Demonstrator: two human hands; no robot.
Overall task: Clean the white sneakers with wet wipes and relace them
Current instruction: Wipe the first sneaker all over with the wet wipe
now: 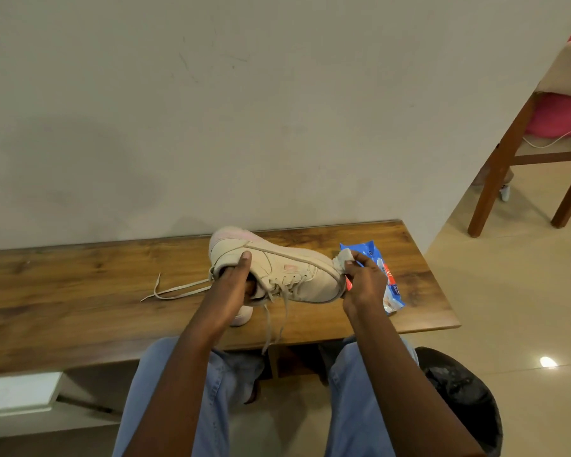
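A white sneaker (277, 263) is held on its side above the wooden table (80, 291), sole turned away from me, toe to the right. My left hand (234, 285) grips it at the heel opening, thumb on the outside. My right hand (365, 282) presses a folded wet wipe (343, 258) against the toe. The sneaker's laces (276, 321) hang loose towards me. Under the held shoe, part of a second sneaker (243, 316) shows on the table. A loose lace (175, 290) lies on the table to the left.
A blue wet wipes packet (391, 291) lies on the table behind my right hand. A wall stands right behind the table. A wooden chair (521, 153) with pink cushions is at the right, and a black bag (462, 397) sits on the floor by my right knee.
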